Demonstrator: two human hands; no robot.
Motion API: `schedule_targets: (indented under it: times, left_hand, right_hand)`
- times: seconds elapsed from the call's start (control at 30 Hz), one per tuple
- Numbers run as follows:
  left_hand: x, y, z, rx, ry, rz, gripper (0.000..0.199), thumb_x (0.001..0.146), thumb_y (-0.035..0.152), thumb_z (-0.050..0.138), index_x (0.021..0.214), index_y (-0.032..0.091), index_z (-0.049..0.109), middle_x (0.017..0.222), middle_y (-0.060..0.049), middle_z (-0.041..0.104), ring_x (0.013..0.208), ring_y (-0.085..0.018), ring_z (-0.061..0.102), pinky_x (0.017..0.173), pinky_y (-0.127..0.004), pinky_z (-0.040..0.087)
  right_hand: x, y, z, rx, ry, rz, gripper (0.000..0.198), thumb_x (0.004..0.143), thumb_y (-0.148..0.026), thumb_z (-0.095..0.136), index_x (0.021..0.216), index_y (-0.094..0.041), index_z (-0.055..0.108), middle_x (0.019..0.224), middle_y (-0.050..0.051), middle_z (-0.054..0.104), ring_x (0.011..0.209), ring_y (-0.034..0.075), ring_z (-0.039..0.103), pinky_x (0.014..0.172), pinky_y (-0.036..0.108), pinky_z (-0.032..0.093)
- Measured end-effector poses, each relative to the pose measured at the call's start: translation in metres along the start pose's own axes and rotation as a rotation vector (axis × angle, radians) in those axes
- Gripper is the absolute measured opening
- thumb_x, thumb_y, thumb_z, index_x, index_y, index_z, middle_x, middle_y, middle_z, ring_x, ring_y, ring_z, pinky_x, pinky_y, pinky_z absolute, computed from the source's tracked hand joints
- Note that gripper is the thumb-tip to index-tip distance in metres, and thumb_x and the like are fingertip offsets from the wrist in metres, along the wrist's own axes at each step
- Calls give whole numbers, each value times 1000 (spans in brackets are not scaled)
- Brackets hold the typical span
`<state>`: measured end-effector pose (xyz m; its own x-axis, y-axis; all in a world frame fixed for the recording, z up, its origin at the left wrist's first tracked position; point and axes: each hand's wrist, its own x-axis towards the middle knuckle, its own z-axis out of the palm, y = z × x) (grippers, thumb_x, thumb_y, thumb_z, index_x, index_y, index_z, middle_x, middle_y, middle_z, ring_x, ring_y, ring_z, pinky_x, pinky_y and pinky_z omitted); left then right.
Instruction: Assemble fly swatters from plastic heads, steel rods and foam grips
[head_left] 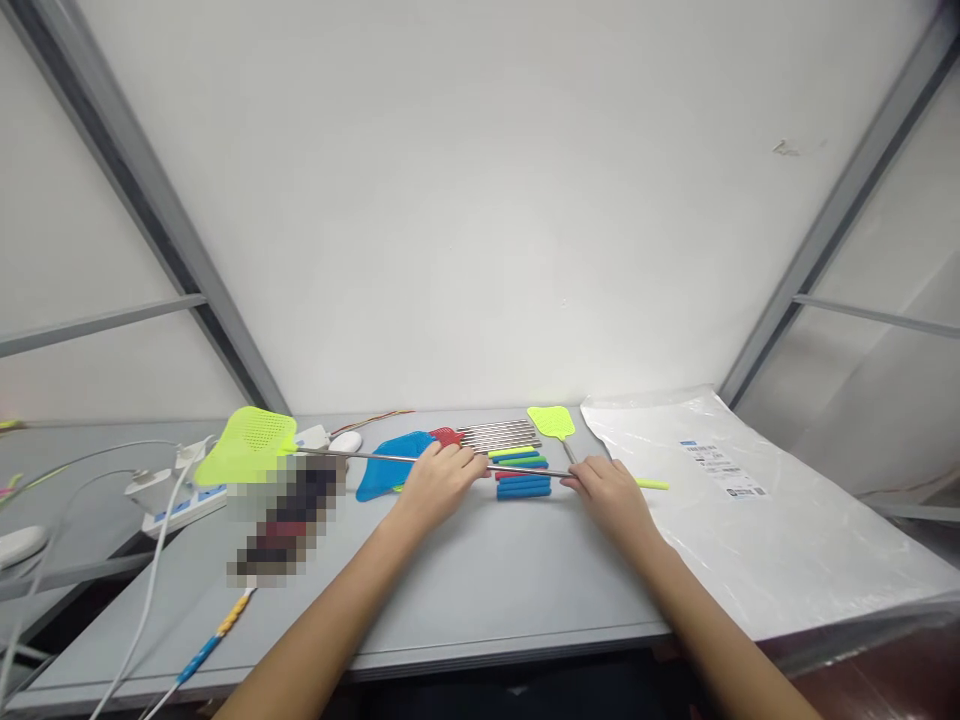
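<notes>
The left hand [441, 478], fingers wrapped, grips a lime fly swatter [360, 455] whose paddle [251, 447] points left; its metal rod [529, 470] runs nearly level over the bench [450, 590] to the right hand [611, 492], folded round it, nearer the lime handle [652, 484].

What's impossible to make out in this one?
1. Head view: lower shaft of the rear yellow-green fly swatter, hidden by the right hand.
2. Head view: part of the held fly swatter's shaft, covered by the left hand.
3. Head view: print on the label, too small.
4. Head view: whatever the pixelated patch obscures.
5. Head view: forearms, cut off at the bottom edge.
</notes>
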<state>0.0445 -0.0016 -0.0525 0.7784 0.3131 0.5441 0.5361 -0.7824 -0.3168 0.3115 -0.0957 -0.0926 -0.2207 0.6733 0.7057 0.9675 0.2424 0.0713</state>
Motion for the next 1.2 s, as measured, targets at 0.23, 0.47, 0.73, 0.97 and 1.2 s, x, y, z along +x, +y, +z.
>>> schedule_targets:
  times: [0.23,0.47,0.73,0.97,1.2]
  left_hand:
    - [8,2,-6,53,40,-122,18,95,32,45,87,20,56,82,-5,60,78,-19,51,68,-33,26]
    - [26,27,1,24,-16,-32,20,92,10,40,87,20,56,72,-3,56,66,-17,48,61,-34,23]
    - [19,16,3,17,8,-29,19,91,9,43,85,21,55,72,-3,56,69,-18,49,64,-33,24]
    - [44,36,5,8,61,-49,20,96,27,42,84,20,56,73,-4,57,71,-18,50,67,-34,26]
    - [64,38,14,14,42,15,17,96,27,43,87,21,57,76,-5,58,71,-19,51,64,-33,24]
  right_hand:
    - [10,4,-6,-11,8,58,25,97,-31,44,82,-18,60,74,4,57,71,16,48,66,29,27]
    - [19,-2,-6,3,-20,11,27,97,-35,43,82,-19,60,73,2,57,69,15,48,65,29,28]
    - [-11,37,-23,6,-48,44,26,97,-33,43,82,-18,60,73,4,57,71,16,50,67,30,30]
    - [-15,48,-35,15,-20,132,22,96,-30,44,84,-19,59,76,4,56,72,17,50,70,30,32]
    - [-20,54,-33,28,-12,186,22,96,-30,44,85,-18,59,78,5,57,75,17,50,71,30,32]
